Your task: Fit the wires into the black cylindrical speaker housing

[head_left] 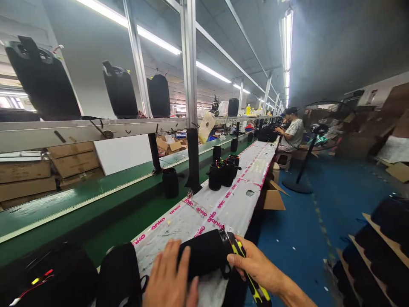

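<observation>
Left hand (pixel 171 277): wrist cut off by bottom edge.
Yellow-black tool (pixel 252 281): tip hidden under right hand (pixel 255 266).

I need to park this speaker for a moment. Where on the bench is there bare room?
Free: the white taped bench top between the speaker under both hands and the cluster of black speakers. Crowded: the near left, where another speaker and a wired unit sit.

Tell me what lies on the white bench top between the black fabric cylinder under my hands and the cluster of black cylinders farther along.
In the head view, only bare white bench covering with pink lettering lies between the black fabric cylinder and the cluster.
</observation>
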The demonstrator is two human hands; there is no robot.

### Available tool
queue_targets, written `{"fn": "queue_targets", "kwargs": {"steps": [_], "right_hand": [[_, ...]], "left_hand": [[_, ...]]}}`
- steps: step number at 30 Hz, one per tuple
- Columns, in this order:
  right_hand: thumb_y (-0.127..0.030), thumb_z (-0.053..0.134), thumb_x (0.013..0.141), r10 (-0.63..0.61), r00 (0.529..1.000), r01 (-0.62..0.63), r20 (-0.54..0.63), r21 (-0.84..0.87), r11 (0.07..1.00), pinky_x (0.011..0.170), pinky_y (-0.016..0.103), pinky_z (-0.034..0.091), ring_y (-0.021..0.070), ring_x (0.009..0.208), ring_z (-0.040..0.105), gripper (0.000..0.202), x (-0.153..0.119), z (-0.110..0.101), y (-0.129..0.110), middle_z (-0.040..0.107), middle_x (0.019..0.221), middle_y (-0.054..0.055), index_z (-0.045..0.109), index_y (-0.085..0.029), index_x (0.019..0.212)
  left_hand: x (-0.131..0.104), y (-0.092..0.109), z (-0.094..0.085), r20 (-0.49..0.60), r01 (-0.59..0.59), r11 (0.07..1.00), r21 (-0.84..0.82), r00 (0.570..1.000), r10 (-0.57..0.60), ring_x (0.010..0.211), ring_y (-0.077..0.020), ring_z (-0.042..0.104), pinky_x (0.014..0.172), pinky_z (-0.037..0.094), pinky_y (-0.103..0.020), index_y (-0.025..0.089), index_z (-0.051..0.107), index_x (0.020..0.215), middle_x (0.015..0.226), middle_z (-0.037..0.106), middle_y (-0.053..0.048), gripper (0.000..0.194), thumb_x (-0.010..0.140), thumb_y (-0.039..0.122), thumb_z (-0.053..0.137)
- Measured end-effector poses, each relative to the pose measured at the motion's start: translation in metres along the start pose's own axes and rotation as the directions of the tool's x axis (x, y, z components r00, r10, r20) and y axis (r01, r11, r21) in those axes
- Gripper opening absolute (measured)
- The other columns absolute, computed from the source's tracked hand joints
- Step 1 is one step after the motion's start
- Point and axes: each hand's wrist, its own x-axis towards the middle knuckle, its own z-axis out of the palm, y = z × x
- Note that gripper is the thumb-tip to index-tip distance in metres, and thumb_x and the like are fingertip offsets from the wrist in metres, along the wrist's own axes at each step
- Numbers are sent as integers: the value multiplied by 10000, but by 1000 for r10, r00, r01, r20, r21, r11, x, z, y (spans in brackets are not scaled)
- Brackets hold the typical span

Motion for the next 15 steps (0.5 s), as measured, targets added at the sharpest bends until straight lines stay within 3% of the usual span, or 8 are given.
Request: {"fn": "queue_targets", "kwargs": {"steps": [2,4,6,8,10,12,13,15], "right_hand": [[-606,671,862,26,999,-24,27,-45,999,511,237,393,105,522,412,475,-1,-7,2,485,628,-78,506,-192,1025],[-608,675,825,48,999,-46,18,-82,996,505,244,397,111,523,429,474,-1,-10,2,484,648,-73,512,-196,993],[-581,673,808,72,997,-74,-24,-107,991,497,261,405,129,520,457,448,-3,-10,2,493,657,-61,524,-194,980],[-511,643,841,75,990,-91,-123,-135,987,570,299,458,181,621,560,417,-7,-5,-1,578,748,-10,539,-181,1073],[-435,549,928,42,953,-116,-302,-233,966,788,368,503,253,907,655,413,-15,5,-7,669,998,86,507,-171,1243],[-342,424,1009,19,901,-189,-434,-351,917,987,406,436,269,1163,621,366,-24,16,-16,659,1222,137,462,-183,1336],[-296,382,1026,27,894,-227,-448,-400,888,1011,403,418,263,1189,619,334,-28,21,-21,665,1235,135,466,-190,1332],[-230,364,1032,52,922,-245,-384,-473,846,950,369,443,255,1113,665,272,-32,28,-28,704,1148,108,511,-204,1259]], "left_hand": [[27,25,13,247,113,983,-147,966,-75,1501,-330,412,1186,426,-500,182,544,1489,1615,455,-149,705,828,361,711],[55,42,21,543,211,940,-270,839,-33,1531,-352,349,1245,315,-569,198,424,1565,1644,407,-150,980,704,444,822],[77,49,23,588,219,935,-279,808,-14,1415,-367,501,1193,372,-587,202,418,1567,1539,546,-170,966,716,427,817],[89,51,20,585,216,946,-243,810,-34,1237,-371,622,1059,479,-566,220,441,1558,1364,662,-179,896,751,370,803],[90,49,17,579,230,960,-158,810,-98,1130,-375,651,961,509,-532,226,471,1542,1239,689,-175,852,765,337,800],[85,46,17,572,236,970,-55,804,-163,1096,-382,653,941,497,-525,210,512,1517,1179,688,-173,791,784,350,778],[81,45,18,576,231,973,-17,798,-180,1078,-381,659,940,492,-522,203,530,1505,1154,688,-168,759,800,372,755],[75,42,23,594,207,978,4,786,-169,1083,-378,661,960,487,-521,172,545,1489,1160,681,-170,708,837,405,688]]}}
